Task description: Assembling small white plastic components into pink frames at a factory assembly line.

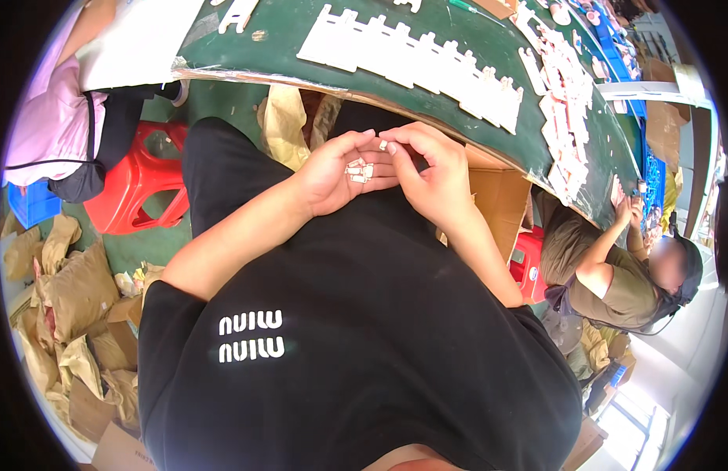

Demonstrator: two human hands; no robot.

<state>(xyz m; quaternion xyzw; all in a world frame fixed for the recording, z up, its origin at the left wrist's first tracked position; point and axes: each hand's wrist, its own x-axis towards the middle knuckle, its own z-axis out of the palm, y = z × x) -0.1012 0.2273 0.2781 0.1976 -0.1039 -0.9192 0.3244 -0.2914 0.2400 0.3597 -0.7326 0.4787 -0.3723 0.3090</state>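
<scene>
My left hand (326, 179) is turned palm up and cupped, with several small white rectangular pieces (359, 170) lying in it. Just to its right, my right hand (436, 169) pinches one tiny white piece (383, 145) between thumb and forefinger, close to the left fingertips. Both hands are over my lap, in front of the near edge of a green-topped table (262, 59). On that table, flat white plastic parts (391, 55) with small prongs stand in an overlapping row.
White and pinkish parts (566, 118) are heaped on the table's right side. A cardboard box (497, 192) sits below its edge. Red stools (140, 184) stand at left and right. One person in pink (54, 125) is at left, another (615, 275) at right. Brown sacks (81, 290) fill the lower left.
</scene>
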